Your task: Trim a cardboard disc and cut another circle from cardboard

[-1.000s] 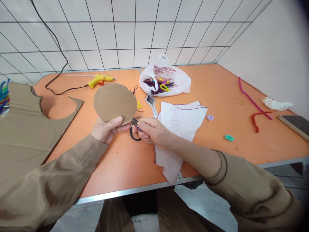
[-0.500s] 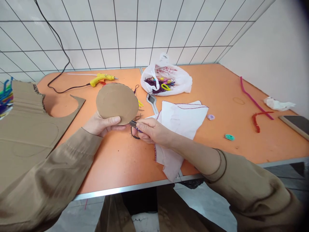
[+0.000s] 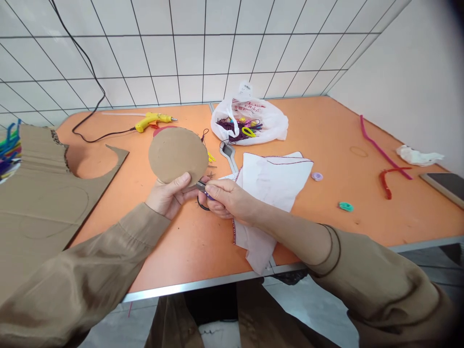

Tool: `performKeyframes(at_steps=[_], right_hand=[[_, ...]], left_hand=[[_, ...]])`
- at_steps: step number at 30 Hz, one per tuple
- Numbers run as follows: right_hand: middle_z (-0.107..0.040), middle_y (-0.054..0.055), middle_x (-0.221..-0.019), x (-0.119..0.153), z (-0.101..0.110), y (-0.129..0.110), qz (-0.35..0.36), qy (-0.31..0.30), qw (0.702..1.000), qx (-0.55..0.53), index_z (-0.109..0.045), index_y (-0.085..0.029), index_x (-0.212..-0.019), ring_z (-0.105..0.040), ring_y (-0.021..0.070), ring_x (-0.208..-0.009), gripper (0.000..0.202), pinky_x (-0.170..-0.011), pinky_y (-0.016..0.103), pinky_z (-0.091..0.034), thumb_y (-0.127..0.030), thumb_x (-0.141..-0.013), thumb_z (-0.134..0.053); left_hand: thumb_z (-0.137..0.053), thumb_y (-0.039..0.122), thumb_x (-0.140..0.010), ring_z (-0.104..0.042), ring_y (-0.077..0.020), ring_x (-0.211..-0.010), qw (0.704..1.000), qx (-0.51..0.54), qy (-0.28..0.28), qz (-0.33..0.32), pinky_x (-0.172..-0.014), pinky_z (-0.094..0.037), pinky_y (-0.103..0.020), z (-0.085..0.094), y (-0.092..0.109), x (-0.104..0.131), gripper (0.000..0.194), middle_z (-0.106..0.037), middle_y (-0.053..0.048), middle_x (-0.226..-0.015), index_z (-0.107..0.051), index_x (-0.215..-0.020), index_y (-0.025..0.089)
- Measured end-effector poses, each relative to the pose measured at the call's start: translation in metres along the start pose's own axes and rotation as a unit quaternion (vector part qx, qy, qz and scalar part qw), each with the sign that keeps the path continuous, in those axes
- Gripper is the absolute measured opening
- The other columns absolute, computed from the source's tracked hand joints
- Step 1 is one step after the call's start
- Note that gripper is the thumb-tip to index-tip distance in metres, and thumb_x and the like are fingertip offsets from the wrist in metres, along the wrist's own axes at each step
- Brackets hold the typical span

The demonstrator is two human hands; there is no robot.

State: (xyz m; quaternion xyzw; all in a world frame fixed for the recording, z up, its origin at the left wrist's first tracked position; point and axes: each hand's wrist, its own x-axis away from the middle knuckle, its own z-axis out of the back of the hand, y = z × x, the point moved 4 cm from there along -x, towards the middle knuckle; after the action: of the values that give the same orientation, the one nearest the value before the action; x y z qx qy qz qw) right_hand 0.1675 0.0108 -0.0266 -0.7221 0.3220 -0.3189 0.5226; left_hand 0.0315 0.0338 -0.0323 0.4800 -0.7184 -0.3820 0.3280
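Observation:
A round cardboard disc (image 3: 177, 153) is pinched at its lower edge by my left hand (image 3: 170, 195), thumb on top and fingers beneath. My right hand (image 3: 228, 199) grips a pair of scissors (image 3: 203, 202) with dark handles. Its blades meet the disc's lower right edge, and my hands partly cover them. Behind the disc a bit of red (image 3: 163, 130) peeks out. Right beside my right hand lies a white cloth (image 3: 271, 181) with dark red stitched edging.
A yellow glue gun (image 3: 154, 121) with its cord lies at the back left. Cut cardboard (image 3: 39, 193) covers the left side. A white plastic bag (image 3: 271, 121) holds yarn. Pipe cleaners (image 3: 384, 145), a purple coil (image 3: 317, 177), a green coil (image 3: 346, 207) and a phone (image 3: 445, 186) lie right.
My left hand has shifted right along the disc's lower edge, and the disc has moved slightly right and down. The right hand with the scissors has stayed nearly in place.

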Motion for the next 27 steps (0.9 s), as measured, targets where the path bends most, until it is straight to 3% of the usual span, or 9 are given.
performKeyframes(at_steps=[9, 16, 22, 27], right_hand=[[-0.032, -0.01, -0.048, 0.0, 0.0, 0.001, 0.03, 0.017, 0.999, 0.026, -0.051, -0.015, -0.076, -0.02, 0.0036, -0.038, 0.028, -0.035, 0.017, -0.015, -0.038, -0.091, -0.045], [-0.032, -0.01, -0.048, 0.0, 0.002, -0.002, 0.041, 0.0, 0.998, 0.055, -0.051, -0.015, -0.074, -0.022, 0.0036, -0.038, 0.03, -0.036, 0.017, -0.016, -0.041, -0.09, -0.046], [-0.033, -0.01, -0.048, 0.001, 0.003, -0.004, 0.032, -0.011, 0.997, 0.067, -0.051, -0.015, -0.074, -0.022, 0.0039, -0.039, 0.031, -0.036, 0.019, -0.016, -0.041, -0.09, -0.047], [-0.033, -0.01, -0.047, 0.002, 0.003, -0.007, 0.04, -0.015, 0.993, 0.111, -0.051, -0.015, -0.073, -0.022, 0.004, -0.039, 0.031, -0.037, 0.02, -0.017, -0.037, -0.093, -0.043]], left_hand=[[-0.078, 0.029, -0.072, -0.072, -0.0235, -0.072, 0.999, -0.018, -0.027, 0.01, -0.068, -0.061, -0.037, -0.001, 0.006, 0.001, 0.025, -0.077, -0.01, -0.09, -0.071, -0.091, 0.014], [-0.079, 0.028, -0.07, -0.072, -0.0276, -0.09, 0.999, -0.05, -0.005, 0.021, -0.078, -0.061, -0.038, 0.005, 0.007, 0.002, 0.028, -0.076, -0.011, -0.097, -0.071, -0.094, 0.014], [-0.08, 0.027, -0.069, -0.073, -0.0268, -0.089, 0.997, -0.071, -0.004, 0.033, -0.07, -0.062, -0.031, 0.007, 0.011, 0.003, 0.031, -0.076, -0.012, -0.099, -0.072, -0.096, 0.013], [-0.08, 0.025, -0.068, -0.073, -0.0257, -0.084, 0.997, -0.056, 0.005, 0.049, -0.07, -0.062, -0.031, 0.007, 0.012, 0.004, 0.032, -0.077, -0.011, -0.095, -0.072, -0.097, 0.014]])
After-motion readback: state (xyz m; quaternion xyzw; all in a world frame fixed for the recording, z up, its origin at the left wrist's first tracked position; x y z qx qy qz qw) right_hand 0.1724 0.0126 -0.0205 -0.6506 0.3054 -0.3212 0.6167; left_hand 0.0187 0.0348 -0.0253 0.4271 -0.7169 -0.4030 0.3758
